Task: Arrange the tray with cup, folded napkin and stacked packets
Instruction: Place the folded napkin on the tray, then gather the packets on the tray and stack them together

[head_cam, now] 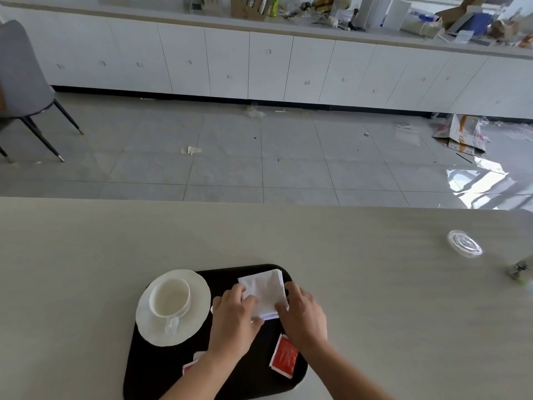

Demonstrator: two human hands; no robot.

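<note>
Left hand (pixel 233 316) and right hand (pixel 302 313) pinch the folded napkin (pixel 264 288) on the tray (pixel 161 373). An uneven tug could spring its folds open or bump the cup (pixel 170 297).

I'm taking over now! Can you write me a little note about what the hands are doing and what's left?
Left hand holds the napkin by its left edge; right hand by its right edge.
Napkin lies folded on the tray, far side; cup sits on its saucer, tray's left.
One red packet lies by the right wrist, a second packet half hidden under the left forearm.
Left: stack the packets.
</note>
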